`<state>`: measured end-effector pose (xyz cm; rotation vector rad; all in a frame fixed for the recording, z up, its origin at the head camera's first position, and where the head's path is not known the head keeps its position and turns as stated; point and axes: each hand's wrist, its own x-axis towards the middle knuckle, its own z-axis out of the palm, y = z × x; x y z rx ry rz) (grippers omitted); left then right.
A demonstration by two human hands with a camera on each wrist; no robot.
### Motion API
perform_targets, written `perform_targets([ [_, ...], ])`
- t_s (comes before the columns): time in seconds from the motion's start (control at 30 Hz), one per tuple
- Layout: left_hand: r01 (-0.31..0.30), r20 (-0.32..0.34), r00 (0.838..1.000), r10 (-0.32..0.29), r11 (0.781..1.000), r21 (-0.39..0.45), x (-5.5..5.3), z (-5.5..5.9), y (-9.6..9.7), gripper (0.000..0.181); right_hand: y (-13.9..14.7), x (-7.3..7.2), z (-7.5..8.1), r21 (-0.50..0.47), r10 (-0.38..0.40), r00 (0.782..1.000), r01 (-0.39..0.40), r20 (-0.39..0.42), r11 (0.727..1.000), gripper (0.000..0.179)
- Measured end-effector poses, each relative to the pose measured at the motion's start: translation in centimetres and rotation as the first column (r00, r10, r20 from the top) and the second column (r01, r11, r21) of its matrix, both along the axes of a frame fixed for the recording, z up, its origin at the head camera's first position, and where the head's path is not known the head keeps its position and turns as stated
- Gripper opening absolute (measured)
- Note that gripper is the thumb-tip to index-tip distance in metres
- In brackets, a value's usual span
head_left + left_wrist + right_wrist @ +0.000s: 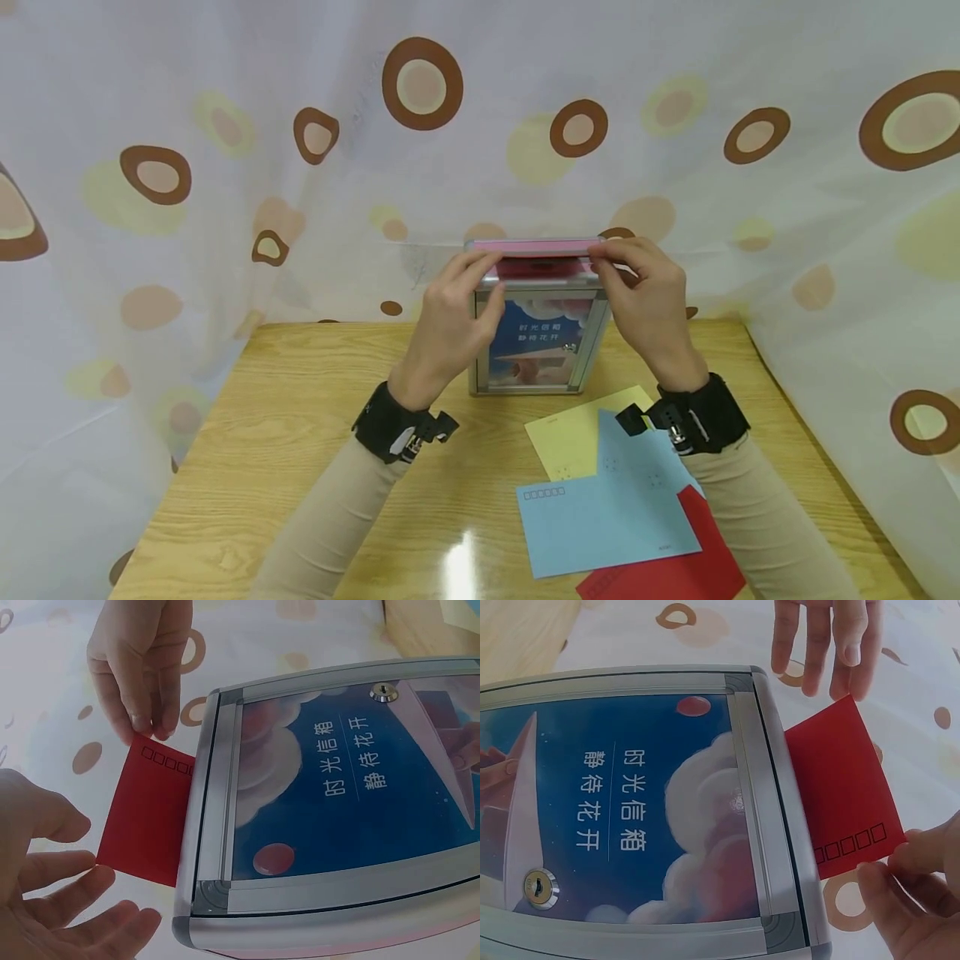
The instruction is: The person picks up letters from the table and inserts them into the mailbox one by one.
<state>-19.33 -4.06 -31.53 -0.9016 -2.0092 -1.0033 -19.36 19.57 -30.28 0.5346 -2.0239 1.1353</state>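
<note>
A red envelope [146, 806] [847, 787] sticks part way out of the top of an upright metal-framed letter box [536, 342], its lower part hidden inside. My right hand [648, 304] pinches one upper corner of this envelope between thumb and fingers, near the printed row of small squares [855, 844]. At the opposite corner my left hand [453, 321] touches the edge with its fingertips, the fingers spread and the thumb held apart. On the box front, a blue picture panel [337, 780] carries white characters and a small round lock [383, 692].
The box stands at the back of a wooden table [300, 417], close to a patterned white curtain [345, 208]. In front of it on the right lie overlapping envelopes: yellow [566, 437], light blue [600, 525] and another red one [667, 579], partly under the right forearm.
</note>
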Motion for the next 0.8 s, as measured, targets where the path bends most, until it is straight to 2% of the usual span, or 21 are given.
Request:
perform_targets([
  [0.17,-0.013,0.034,0.999,0.013,1.0,-0.02,0.0,-0.1,0.0,0.039,0.1,-0.1,-0.3,0.043,-0.021,1.0,0.022,-0.015,0.999,0.017],
  [0.3,-0.013,0.088,0.996,0.018,0.998,-0.057,0.2,-0.2,0.0,0.045,0.2,0.1,-0.5,0.062,-0.05,0.999,0.049,0.005,0.997,0.018],
  [0.43,-0.005,0.111,0.994,0.014,0.997,-0.081,0.3,-0.1,0.1,0.05,0.2,0.2,-0.6,0.084,-0.074,0.997,0.073,0.011,0.994,0.018],
  [0.63,0.001,0.086,0.996,0.008,0.995,-0.105,0.5,-0.2,0.1,0.055,0.1,0.4,-0.6,0.103,-0.08,0.997,0.081,-0.014,0.991,0.021],
  [0.8,-0.016,0.017,1.0,0.019,0.989,-0.149,1.5,-1.0,0.1,0.06,0.9,1.4,-1.5,0.066,-0.118,0.993,0.119,-0.019,0.991,0.021],
])
